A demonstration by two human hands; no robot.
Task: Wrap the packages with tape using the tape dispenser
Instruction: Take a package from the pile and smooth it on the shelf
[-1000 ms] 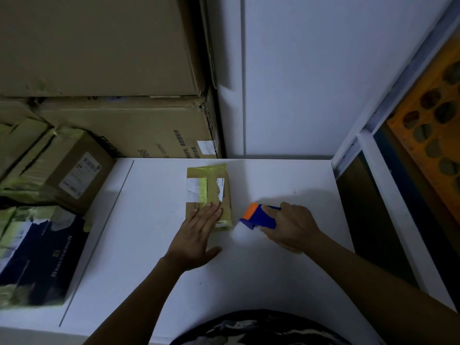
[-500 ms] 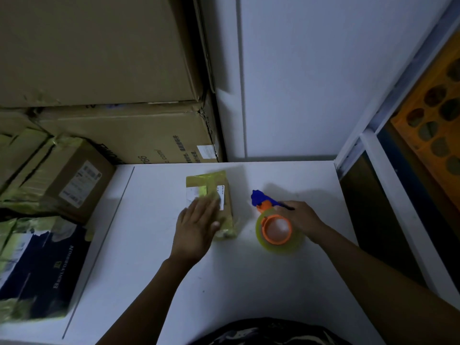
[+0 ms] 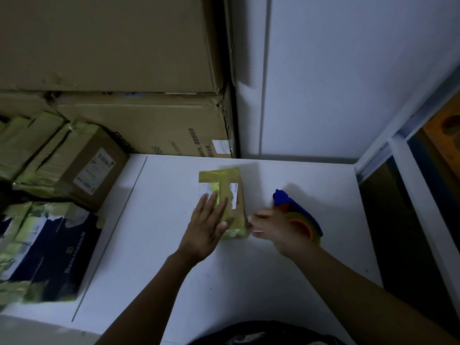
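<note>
We look down at a white table (image 3: 286,282). A small brown package (image 3: 227,195) lies flat in the middle of it. Shiny yellow tape (image 3: 216,176) goes over its far end and down its length.

Our left hand (image 3: 206,227) lies flat on the near half of the package, with straight fingers pointing to 12 o'clock. The thumb sticks out toward 3 o'clock.

Our right hand (image 3: 278,235) is at 3 o'clock from the left hand, just beside the near right corner of the package. It is blurry, so we cannot tell if it grips anything. The two hands are near each other but do not touch.

The blue and orange tape dispenser (image 3: 293,207) sits right behind the right hand, at 3 o'clock from the package.

At 9 o'clock from the package we see a brown box (image 3: 82,170) with a white label and a dark blue box (image 3: 57,252). At 11 o'clock, big cardboard boxes (image 3: 149,130) are stacked up.
</note>
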